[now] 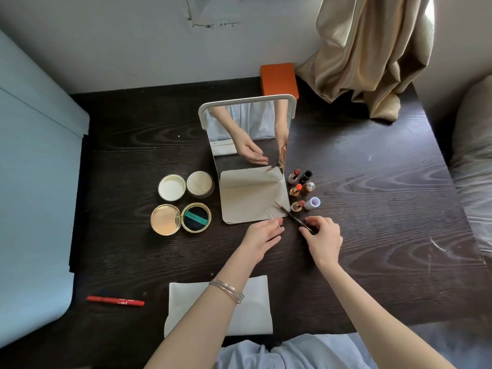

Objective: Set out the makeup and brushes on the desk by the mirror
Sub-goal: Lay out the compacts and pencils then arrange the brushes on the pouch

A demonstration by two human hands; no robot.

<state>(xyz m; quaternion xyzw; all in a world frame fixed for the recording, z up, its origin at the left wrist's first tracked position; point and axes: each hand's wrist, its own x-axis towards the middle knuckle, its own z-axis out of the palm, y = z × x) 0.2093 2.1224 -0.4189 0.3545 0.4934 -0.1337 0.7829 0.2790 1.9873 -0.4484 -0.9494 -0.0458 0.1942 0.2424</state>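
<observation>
A white-framed mirror [247, 129] stands mid-desk on a beige base mat [250, 198]. My right hand [323, 239] pinches the rear end of a dark makeup pencil [288, 213], its tip lying on the mat. My left hand [262, 237] holds small metal tweezers [272, 217] at the mat's front edge. Three uncapped lipsticks [295, 189] and their caps [310, 186] stand right of the mirror. Left of it lie an open gold compact [181, 219], a round powder jar [200, 184] and its white lid [171, 187].
A white pouch [255, 307] lies at the desk's near edge under my left forearm. A red pen [115, 300] lies front left. An orange box [278, 78] and a beige curtain [372, 54] are behind the mirror. A pale blue cabinet [34, 182] borders the left side.
</observation>
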